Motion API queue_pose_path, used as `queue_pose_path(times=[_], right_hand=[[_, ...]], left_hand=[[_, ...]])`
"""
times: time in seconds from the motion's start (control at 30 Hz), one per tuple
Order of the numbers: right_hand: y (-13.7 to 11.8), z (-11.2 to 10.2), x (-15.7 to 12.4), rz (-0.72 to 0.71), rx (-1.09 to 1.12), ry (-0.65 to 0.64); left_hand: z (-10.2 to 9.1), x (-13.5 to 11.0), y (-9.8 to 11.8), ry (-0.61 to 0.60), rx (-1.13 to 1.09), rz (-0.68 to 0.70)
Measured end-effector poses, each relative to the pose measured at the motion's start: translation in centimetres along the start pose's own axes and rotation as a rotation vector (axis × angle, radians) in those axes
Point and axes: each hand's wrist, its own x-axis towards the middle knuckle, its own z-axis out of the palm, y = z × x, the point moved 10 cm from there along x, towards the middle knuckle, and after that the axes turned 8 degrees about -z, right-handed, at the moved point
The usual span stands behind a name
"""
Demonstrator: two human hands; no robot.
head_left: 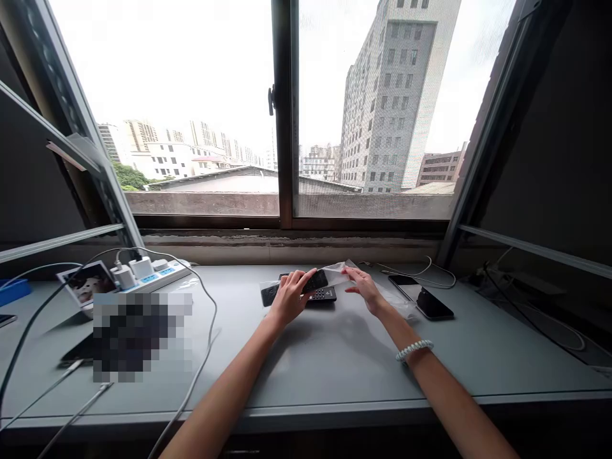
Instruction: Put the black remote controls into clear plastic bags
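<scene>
My left hand rests with fingers spread on a black remote-like device lying on the grey desk near the window. A second black keypad device lies just under it. My right hand pinches the edge of a clear plastic bag that covers the far end of the device. A beaded bracelet circles my right wrist.
A black phone with a white cable lies right of my hands. A white power strip with chargers, a small photo card, a blurred patch and several cables occupy the left side. Metal shelf frames stand at both sides.
</scene>
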Motion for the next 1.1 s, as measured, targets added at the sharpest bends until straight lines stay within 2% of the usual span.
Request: queue_pose_path(times=[0.17, 0.33, 0.5, 0.67, 0.8, 0.93, 1.1], right_hand=[[0.2, 0.6, -0.4, 0.037, -0.018, -0.088], [-0.4, 2.5, -1.1, -0.042, -0.064, -0.27], [0.1, 2.3, -1.2, -0.012, -0.149, -0.261], [-0.6, 3.5, -1.6, -0.035, -0.112, -0.332], [-1.4, 3.4, -1.3, -0.078, -0.126, -0.299], [-1.5, 2.4, -0.7, -0.079, -0.137, -0.248], [-0.3, -1.9, 0.2, -0.016, -0.04, 0.078]], left_hand=[[-0.5, 0.0, -0.1, 0.023, -0.007, -0.01], [-0.2, -0.2, 0.9, -0.004, -0.04, 0.026], [0.3, -0.5, 2.1, -0.023, -0.058, 0.072], [-0.2, -0.2, 2.2, -0.021, -0.003, 0.091], [-0.8, 0.3, 1.9, -0.065, 0.076, 0.163], [-1.9, 0.7, 0.3, -0.062, 0.088, 0.109], [-2.5, 0.9, -2.3, -0.031, 0.109, -0.06]])
